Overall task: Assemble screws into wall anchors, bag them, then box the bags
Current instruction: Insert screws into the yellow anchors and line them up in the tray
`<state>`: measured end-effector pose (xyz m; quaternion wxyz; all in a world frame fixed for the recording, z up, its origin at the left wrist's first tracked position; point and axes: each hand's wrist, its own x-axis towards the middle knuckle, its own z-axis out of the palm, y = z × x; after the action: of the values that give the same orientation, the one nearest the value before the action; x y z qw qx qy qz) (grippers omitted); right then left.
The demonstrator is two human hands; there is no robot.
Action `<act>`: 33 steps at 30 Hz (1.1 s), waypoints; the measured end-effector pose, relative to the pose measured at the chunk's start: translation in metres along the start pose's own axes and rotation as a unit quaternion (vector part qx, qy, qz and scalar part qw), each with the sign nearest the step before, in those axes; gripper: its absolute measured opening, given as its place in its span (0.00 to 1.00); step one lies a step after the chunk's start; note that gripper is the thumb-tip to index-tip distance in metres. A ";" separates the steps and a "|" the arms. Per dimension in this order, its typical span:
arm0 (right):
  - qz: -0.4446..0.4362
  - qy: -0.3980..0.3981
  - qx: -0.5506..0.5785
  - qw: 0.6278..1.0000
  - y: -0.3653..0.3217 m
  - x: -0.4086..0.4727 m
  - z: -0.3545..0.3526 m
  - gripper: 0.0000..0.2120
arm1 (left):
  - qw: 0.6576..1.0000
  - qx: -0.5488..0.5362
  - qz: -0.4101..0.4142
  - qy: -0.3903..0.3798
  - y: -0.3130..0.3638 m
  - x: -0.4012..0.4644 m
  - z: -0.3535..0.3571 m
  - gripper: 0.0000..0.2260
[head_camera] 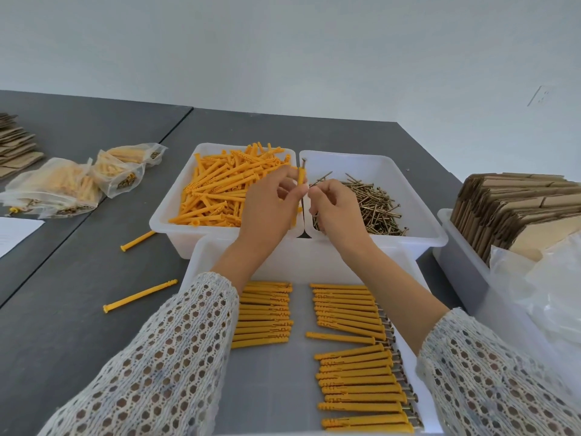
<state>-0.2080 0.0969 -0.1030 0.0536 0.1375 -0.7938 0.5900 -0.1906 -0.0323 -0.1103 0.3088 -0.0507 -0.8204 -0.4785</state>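
My left hand pinches an orange wall anchor upright, and a screw head sticks out of its top. My right hand grips a few brass screws, their tips pointing up and left beside the anchor. Both hands hover over the seam between a white bin of loose orange anchors and a white bin of loose screws. Below my forearms, a shallow white tray holds rows of assembled anchors with screw heads showing at the right.
Several filled clear bags lie at the left on the grey table. Two stray anchors lie on the table. Flat cardboard boxes stand in a bin at the right, above clear empty bags. More flat cardboard is at far left.
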 end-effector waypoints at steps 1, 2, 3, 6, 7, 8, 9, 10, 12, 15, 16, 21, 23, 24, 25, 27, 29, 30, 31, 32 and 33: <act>-0.006 -0.014 -0.003 1.000 -0.002 -0.001 0.000 0.10 | 0.999 -0.039 -0.015 0.011 0.002 0.001 -0.002 0.02; -0.015 -0.027 -0.003 1.000 -0.003 -0.001 0.000 0.11 | 0.996 -0.077 -0.032 0.017 0.004 0.002 -0.004 0.02; -0.023 -0.036 -0.001 0.999 -0.006 -0.002 0.000 0.11 | 0.993 -0.109 -0.049 0.016 0.005 0.003 -0.007 0.01; -0.041 -0.048 0.023 0.998 -0.010 -0.002 -0.003 0.09 | 0.978 -0.178 -0.104 -0.030 0.006 0.005 -0.014 0.02; -0.043 -0.055 0.029 0.997 -0.011 -0.002 -0.003 0.08 | 0.972 -0.198 -0.119 -0.053 0.005 0.004 -0.016 0.05; -0.043 -0.066 0.034 0.996 -0.013 -0.003 -0.006 0.07 | 0.964 -0.218 -0.132 -0.075 0.005 0.005 -0.017 0.08; -0.040 -0.083 0.040 0.995 -0.015 -0.004 -0.008 0.07 | 0.955 -0.237 -0.148 -0.095 0.005 0.005 -0.018 0.10; -0.035 -0.105 0.048 0.993 -0.016 -0.005 -0.011 0.06 | 0.946 -0.256 -0.164 -0.114 0.004 0.006 -0.019 0.11; -0.018 -0.144 0.067 0.987 -0.019 -0.008 -0.015 0.06 | 0.929 -0.284 -0.186 -0.145 0.003 0.007 -0.020 0.12; 0.019 -0.224 0.125 0.966 -0.023 -0.012 -0.021 0.07 | 0.914 -0.306 -0.199 -0.180 -0.001 0.010 -0.025 0.19; 0.033 -0.271 0.141 0.952 -0.023 -0.013 -0.023 0.07 | 0.910 -0.308 -0.206 -0.186 -0.003 0.012 -0.026 0.23; 0.086 -0.540 -0.012 0.837 -0.027 -0.032 -0.016 0.06 | 0.856 -0.387 -0.325 -0.109 -0.014 0.022 -0.028 0.35; 0.065 -0.580 -0.151 0.798 -0.028 -0.048 -0.003 0.06 | 0.841 -0.408 -0.340 -0.101 -0.015 0.022 -0.030 0.28; 0.034 -0.579 -0.225 0.783 -0.027 -0.058 0.005 0.07 | 0.840 -0.409 -0.342 -0.102 -0.016 0.021 -0.031 0.23; -0.010 -0.567 -0.296 0.769 -0.026 -0.068 0.014 0.08 | 0.841 -0.406 -0.343 -0.105 -0.016 0.021 -0.032 0.19; -0.103 -0.524 -0.417 0.736 -0.023 -0.090 0.031 0.08 | 0.842 -0.401 -0.343 -0.112 -0.015 0.020 -0.033 0.14; -0.153 -0.493 -0.474 0.713 -0.018 -0.107 0.045 0.07 | 0.839 -0.406 -0.344 -0.110 -0.012 0.020 -0.033 0.12; -0.171 -0.486 -0.489 0.704 -0.015 -0.112 0.051 0.07 | 0.840 -0.407 -0.343 -0.108 -0.012 0.020 -0.033 0.11; -0.189 -0.481 -0.497 0.697 -0.014 -0.116 0.055 0.07 | 0.841 -0.406 -0.341 -0.108 -0.012 0.019 -0.033 0.11; -0.200 -0.479 -0.503 0.691 -0.014 -0.117 0.058 0.06 | 0.844 -0.402 -0.338 -0.108 -0.012 0.019 -0.033 0.10; -0.212 -0.477 -0.504 0.688 -0.014 -0.118 0.059 0.04 | 0.847 -0.398 -0.336 -0.108 -0.012 0.019 -0.032 0.10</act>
<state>-0.0861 0.0553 -0.1365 -0.1471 0.5171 -0.8402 -0.0713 -0.1956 -0.0692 -0.0972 -0.0084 0.0579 -0.5544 -0.8302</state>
